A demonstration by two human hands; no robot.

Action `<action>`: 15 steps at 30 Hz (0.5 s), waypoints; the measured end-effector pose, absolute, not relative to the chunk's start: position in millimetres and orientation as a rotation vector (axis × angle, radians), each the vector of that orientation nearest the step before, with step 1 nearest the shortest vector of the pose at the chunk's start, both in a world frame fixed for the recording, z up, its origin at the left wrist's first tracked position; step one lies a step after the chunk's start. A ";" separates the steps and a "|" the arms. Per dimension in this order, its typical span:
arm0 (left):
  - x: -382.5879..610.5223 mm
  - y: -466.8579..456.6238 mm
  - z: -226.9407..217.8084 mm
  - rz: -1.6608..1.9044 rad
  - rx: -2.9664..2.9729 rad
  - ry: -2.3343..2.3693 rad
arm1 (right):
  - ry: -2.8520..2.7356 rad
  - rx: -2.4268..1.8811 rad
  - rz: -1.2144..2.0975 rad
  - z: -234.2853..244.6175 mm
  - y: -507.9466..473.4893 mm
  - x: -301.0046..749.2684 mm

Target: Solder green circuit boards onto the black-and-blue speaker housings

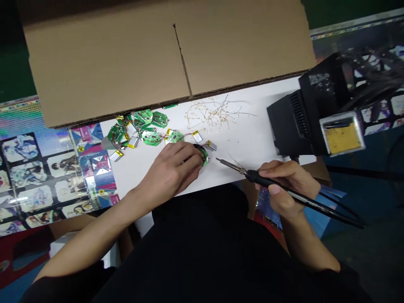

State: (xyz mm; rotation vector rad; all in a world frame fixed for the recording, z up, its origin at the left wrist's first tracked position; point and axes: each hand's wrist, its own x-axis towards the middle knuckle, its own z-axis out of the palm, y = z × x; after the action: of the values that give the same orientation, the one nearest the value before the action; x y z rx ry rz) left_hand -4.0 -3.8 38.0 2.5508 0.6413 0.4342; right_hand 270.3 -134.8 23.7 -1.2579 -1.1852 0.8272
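Observation:
My left hand [175,166] rests over a round green circuit board [205,157], its fingertips gripping the board's edge while a dark part beside it stays mostly hidden. My right hand [285,185] holds a black-handled soldering iron [261,179] like a pen. The iron's bare metal tip [221,162] points left toward the board, with a small gap between them. Several more green boards [150,136] lie in a heap beyond my left hand, mixed with small silver pouch batteries [197,136] with yellow tape and thin red wires.
A white sheet [243,130] covers the bench, scattered with thin wire offcuts and crumbs [214,113]. A black soldering station [295,122] with a yellow sponge tray [342,136] stands at right. A cardboard panel [107,54] lies at the back, and a printed picture sheet [41,176] lies at left.

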 end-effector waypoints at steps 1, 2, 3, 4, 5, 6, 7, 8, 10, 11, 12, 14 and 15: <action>-4.7 -5.4 36.0 0.450 2.549 0.653 | -1.158 -1.256 0.835 25.6 -134.8 269.4; -5.4 -6.8 34.0 0.471 2.546 0.660 | -1.123 -1.251 0.838 28.7 -134.2 268.5; -6.1 -8.0 32.3 0.499 2.540 0.664 | -1.078 -1.245 0.831 33.1 -132.9 267.9; -6.7 -9.0 30.8 0.529 2.531 0.667 | -1.028 -1.237 0.805 38.5 -131.3 268.2; -7.3 -9.6 29.5 0.558 2.517 0.665 | -0.969 -1.226 0.763 44.7 -129.4 269.8; -8.0 -9.9 28.3 0.586 2.500 0.657 | -0.913 -1.218 0.700 51.4 -127.4 273.0; -9.0 -9.9 27.1 0.612 2.479 0.642 | -0.869 -1.216 0.630 58.4 -125.5 277.8; -10.2 -9.8 25.8 0.633 2.454 0.624 | -0.828 -1.226 0.563 65.5 -123.9 284.0; -14.1 -9.8 21.9 0.693 2.399 0.628 | -0.759 -1.257 0.426 79.3 -121.8 298.7; -16.6 -10.1 19.2 0.732 2.374 0.662 | -0.723 -1.271 0.357 85.4 -121.3 306.2; -19.3 -11.0 15.9 0.776 2.357 0.712 | -0.687 -1.279 0.285 90.4 -121.2 313.1; -24.2 -14.2 7.8 0.823 2.335 0.846 | -0.621 -1.282 0.153 96.2 -122.0 324.7; -25.9 -16.7 3.4 0.824 2.327 0.908 | -0.596 -1.288 0.107 96.4 -123.1 329.7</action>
State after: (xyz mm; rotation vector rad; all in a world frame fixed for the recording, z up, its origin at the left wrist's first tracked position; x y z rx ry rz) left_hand -25.9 -16.7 3.4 2.3270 0.9080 0.8243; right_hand 329.7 -123.1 96.4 -1.2879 -0.5964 0.1073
